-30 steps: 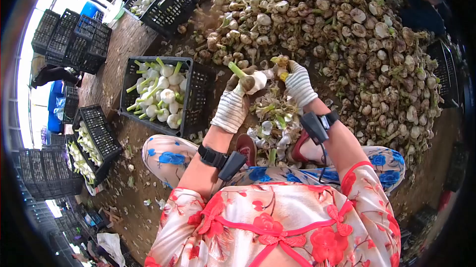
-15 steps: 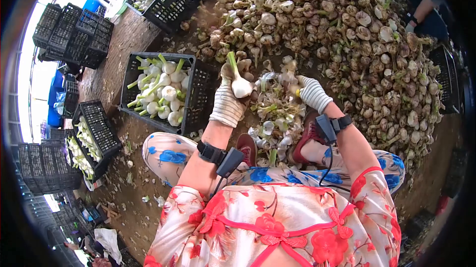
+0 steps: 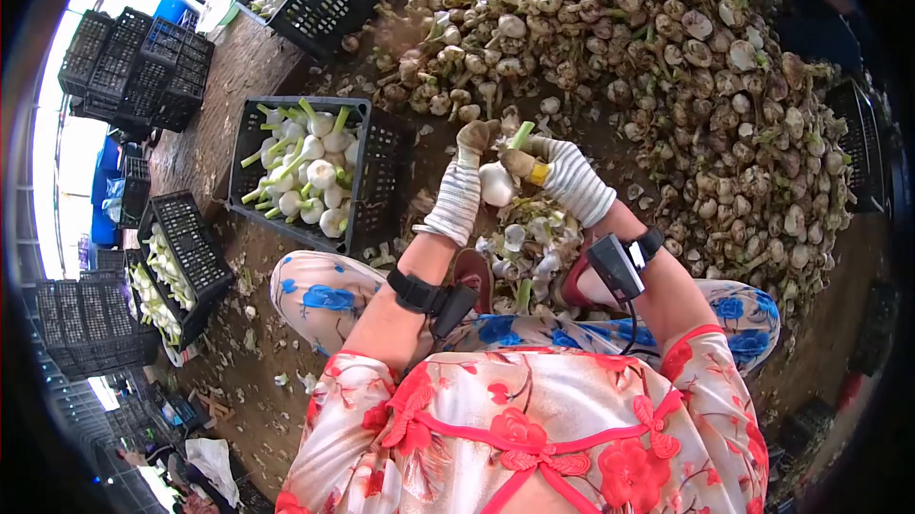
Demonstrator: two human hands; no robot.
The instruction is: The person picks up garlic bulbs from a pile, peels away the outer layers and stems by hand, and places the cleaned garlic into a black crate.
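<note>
A pale garlic bulb (image 3: 497,185) with a short green stem hangs between my hands, in front of my body. My right hand (image 3: 570,178), in a striped glove with yellow tape on a finger, is closed on it, thumb across the stem. My left hand (image 3: 462,180), gloved too, is closed at the bulb's upper left side; its fingertips are partly hidden. Below lie loose garlic skins and trimmings (image 3: 534,242) on the ground. At left, a black crate (image 3: 386,171) holds several cleaned bulbs (image 3: 310,171) with green stems.
A large heap of uncleaned garlic (image 3: 705,123) spreads ahead and to the right. Another crate of garlic (image 3: 319,4) stands at upper left, a third crate (image 3: 195,252) at lower left. Stacked black crates (image 3: 138,66) stand behind. My shoes (image 3: 474,277) flank the skins.
My right hand has moved left and up to the garlic bulb and closed on it. My left hand has shifted up and right. The bulb's stem now leans right instead of left.
</note>
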